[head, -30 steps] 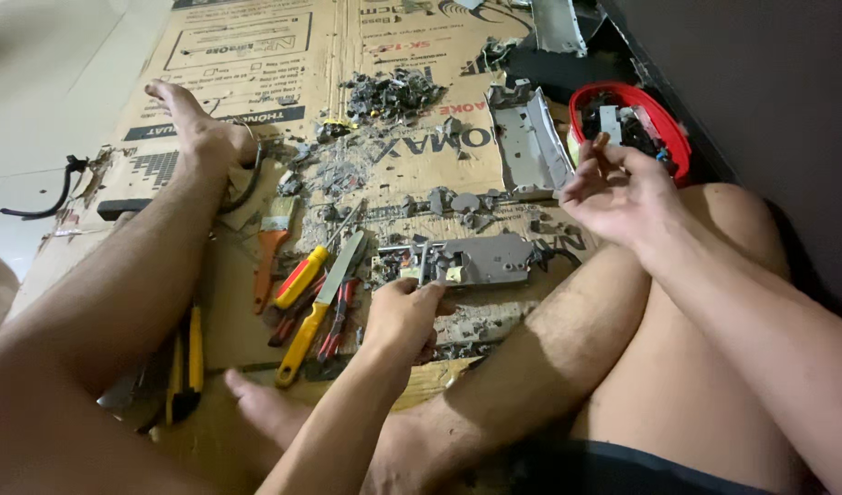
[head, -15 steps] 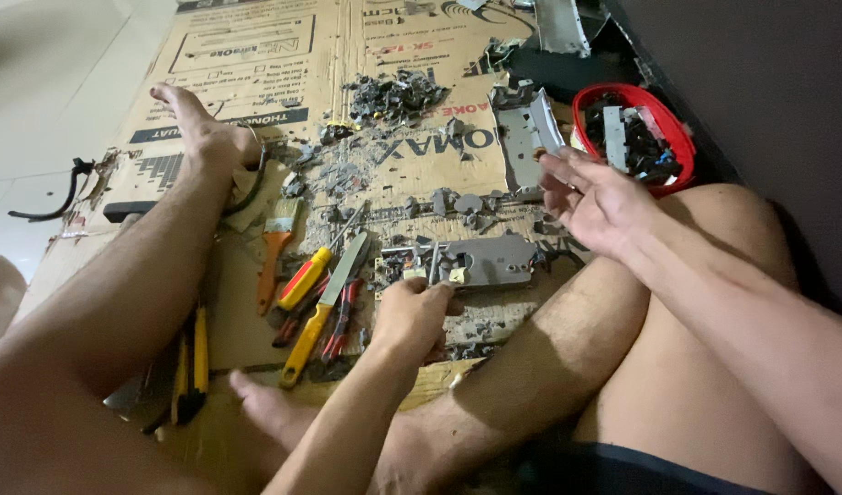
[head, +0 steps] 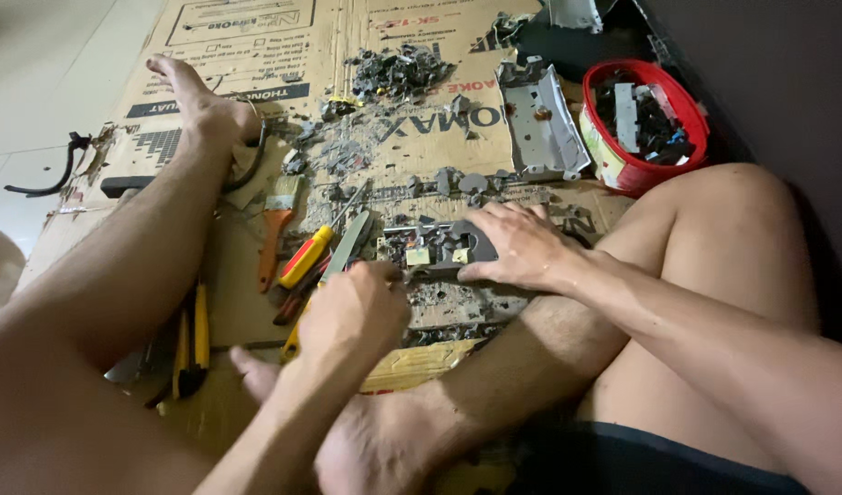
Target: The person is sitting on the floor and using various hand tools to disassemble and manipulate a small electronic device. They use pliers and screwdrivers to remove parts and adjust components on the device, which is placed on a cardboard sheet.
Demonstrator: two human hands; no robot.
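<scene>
With scrap bits already strewn around it on the cardboard point(head: 256, 37), the circuit board point(head: 439, 249) looks half-stripped, right hand point(head: 522, 243) spread flat on it, left hand point(head: 357, 307) fisted beside it.

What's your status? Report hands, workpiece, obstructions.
Right hand flat on the grey circuit assembly, pinning it to the cardboard sheet. Left hand closed at its left edge; contents hidden. Screwdrivers and metal scraps crowd around.
</scene>
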